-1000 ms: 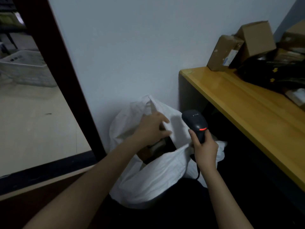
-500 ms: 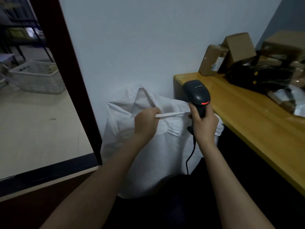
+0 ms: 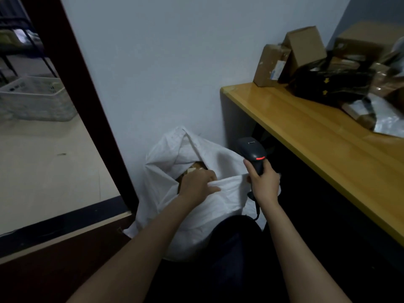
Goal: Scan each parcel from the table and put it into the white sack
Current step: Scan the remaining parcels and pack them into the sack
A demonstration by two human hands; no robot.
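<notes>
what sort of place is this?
Probably a small parcel-handling room or mailroom: cardboard parcels piled on a table, a scanner in the right hand, and a white sack beside the table.

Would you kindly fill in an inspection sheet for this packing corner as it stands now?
Surface: wooden table, glossy, against the wall.
Job's things: white sack on the floor, mouth open, brown parcel inside; cardboard boxes and black bag piled at the table's far end.
Clutter: nothing seen.
Hands: left hand grips the sack's near rim; right hand holds scanner, red light on.
Cables: scanner cable hangs below the handle.
Surroundings: white basket on the floor beyond dark door frame.
</notes>
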